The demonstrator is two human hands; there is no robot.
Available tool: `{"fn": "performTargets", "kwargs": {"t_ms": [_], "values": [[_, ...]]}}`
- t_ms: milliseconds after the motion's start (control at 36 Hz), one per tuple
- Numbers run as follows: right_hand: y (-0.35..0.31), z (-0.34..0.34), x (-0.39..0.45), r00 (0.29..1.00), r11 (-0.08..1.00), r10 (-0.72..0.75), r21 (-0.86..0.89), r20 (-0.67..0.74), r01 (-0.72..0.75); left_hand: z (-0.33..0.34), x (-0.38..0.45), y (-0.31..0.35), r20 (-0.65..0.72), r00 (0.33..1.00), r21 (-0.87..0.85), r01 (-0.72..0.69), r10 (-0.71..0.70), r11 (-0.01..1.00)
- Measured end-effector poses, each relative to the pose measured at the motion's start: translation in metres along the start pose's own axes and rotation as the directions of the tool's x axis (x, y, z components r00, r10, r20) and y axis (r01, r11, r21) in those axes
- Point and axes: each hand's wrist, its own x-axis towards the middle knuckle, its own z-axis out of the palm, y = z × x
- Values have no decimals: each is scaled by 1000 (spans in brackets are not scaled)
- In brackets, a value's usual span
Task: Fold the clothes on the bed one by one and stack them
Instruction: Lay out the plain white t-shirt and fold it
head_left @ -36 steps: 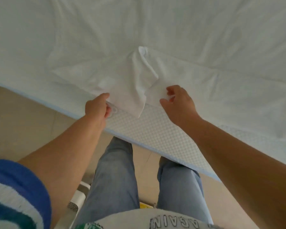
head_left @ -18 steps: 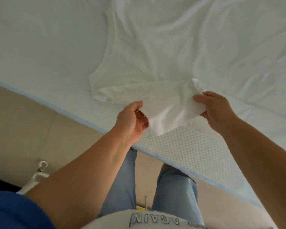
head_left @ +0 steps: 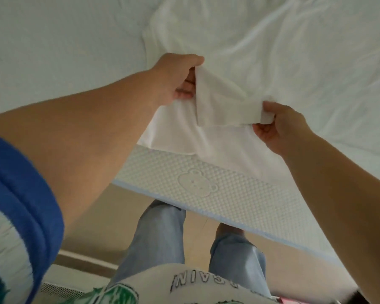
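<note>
- A white shirt [head_left: 217, 148] is pinched at its hem by the left hand [head_left: 176, 77] and right hand [head_left: 281, 126].
- The hem should be kept taut and carried evenly up the bed [head_left: 75, 51].

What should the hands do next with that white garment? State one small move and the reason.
Probably carry the pinched edge forward over the white garment and lay it flat. The left hand and right hand each pinch one end of a raised, folded-over strip, while the rest lies spread and wrinkled on the bed, its near part overhanging the mattress edge. The fold looks begun, not set down.
</note>
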Motion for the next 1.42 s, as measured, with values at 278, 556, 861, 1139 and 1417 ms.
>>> {"fn": "performTargets", "kwargs": {"t_ms": [278,556,861,1139,1417], "values": [[27,-10,-13,999,999,-7,49,-34,9,14,-22,-69,-29,999,174,-31,37,984],[44,-27,-14,992,975,-104,-205,-68,89,23,-39,-77,-145,988,-252,22,-60,967],[50,-39,-4,967,658,-253,-739,-40,142,5,-52,-105,-148,989,494,64,11,867],[20,-20,14,979,887,-118,-461,-166,29,7,-21,-49,-203,904,753,-101,375,650],[24,-32,14,997,997,38,-60,-60,-41,9,1,-49,-308,913,657,2,266,754]]}}
